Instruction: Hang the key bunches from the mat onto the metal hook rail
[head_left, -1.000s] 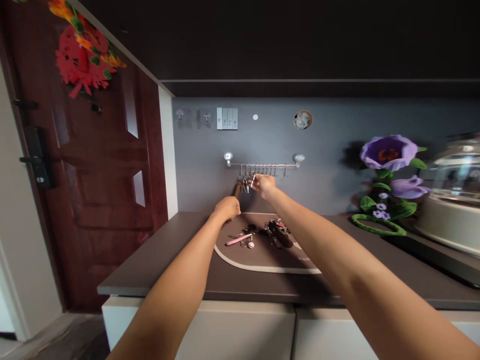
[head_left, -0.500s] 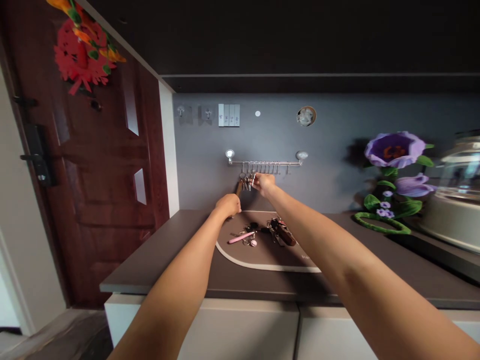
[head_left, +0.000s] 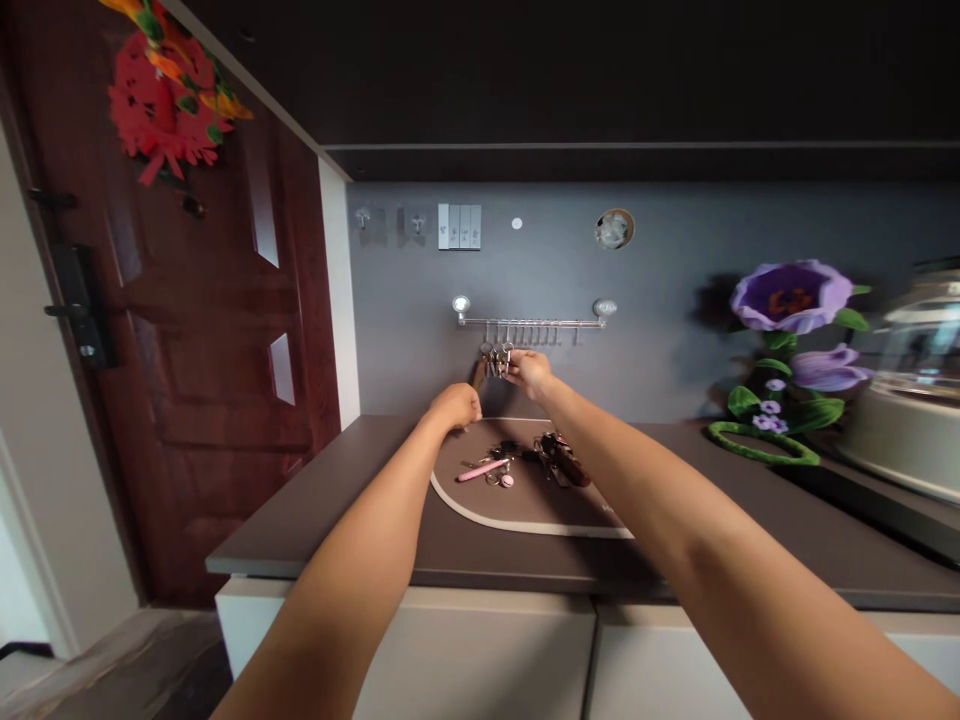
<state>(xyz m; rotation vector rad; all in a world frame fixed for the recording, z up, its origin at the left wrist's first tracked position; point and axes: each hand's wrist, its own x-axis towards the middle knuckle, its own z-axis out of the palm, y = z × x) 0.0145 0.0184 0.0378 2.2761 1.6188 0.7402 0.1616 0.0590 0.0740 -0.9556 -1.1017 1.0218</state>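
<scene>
A metal hook rail (head_left: pixel 532 323) is fixed to the grey wall, its small hooks hanging in a row. At its left end hangs a bunch of keys (head_left: pixel 493 362). The fingers of my right hand (head_left: pixel 531 371) are pinched on the keys at the right of this bunch, just under the hooks. My left hand (head_left: pixel 456 406) is closed, lower and to the left, beside the end of a brown strip (head_left: pixel 479 374) that hangs by the keys. What its fingers hold, if anything, is hidden.
On the counter lies a rounded brown mat (head_left: pixel 517 510) bearing a pink stick keychain (head_left: pixel 483 470) and a dark key bunch (head_left: pixel 561 460). Purple plush flowers (head_left: pixel 791 300) and a glass-topped appliance (head_left: pixel 911 400) stand right. A dark shelf (head_left: pixel 600 90) overhangs; a red-brown door (head_left: pixel 202 400) stands left.
My view has shifted slightly. Both hands stay in nearly the same places, and the keys at my right fingertips have turned a little and sit closer to the rail.
</scene>
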